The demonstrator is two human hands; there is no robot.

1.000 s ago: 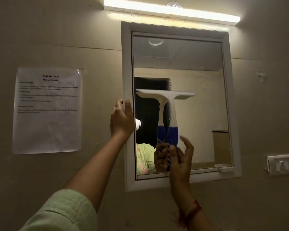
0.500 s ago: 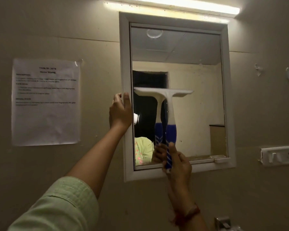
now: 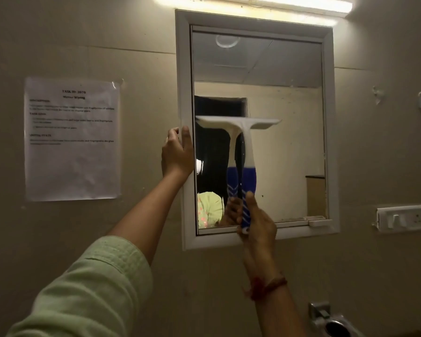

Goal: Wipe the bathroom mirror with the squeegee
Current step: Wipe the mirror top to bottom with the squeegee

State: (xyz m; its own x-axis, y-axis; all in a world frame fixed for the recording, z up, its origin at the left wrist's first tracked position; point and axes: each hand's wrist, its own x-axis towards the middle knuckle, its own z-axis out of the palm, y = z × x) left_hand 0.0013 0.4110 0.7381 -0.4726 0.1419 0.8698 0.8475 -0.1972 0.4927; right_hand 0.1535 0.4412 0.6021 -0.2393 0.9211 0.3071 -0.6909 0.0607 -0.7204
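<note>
Blue-handled squeegee (image 3: pixel 244 154) stands upright against the mirror (image 3: pixel 289 142), its blade level at mid-height. The raised right hand (image 3: pixel 258 222) clasps its handle; the left hand (image 3: pixel 178 154), arm outstretched, grips the white frame (image 3: pixel 184 69).

Right hand (image 3: pixel 258 222) gripping squeegee (image 3: pixel 243 147) by blue handle, upright, blade flat across mirror (image 3: pixel 289 142) mid-height, left half. Left hand (image 3: pixel 178 154) grips the left mirror frame (image 3: pixel 184 69). Paper sheet (image 3: pixel 72 139) taped on the wall, left.
</note>
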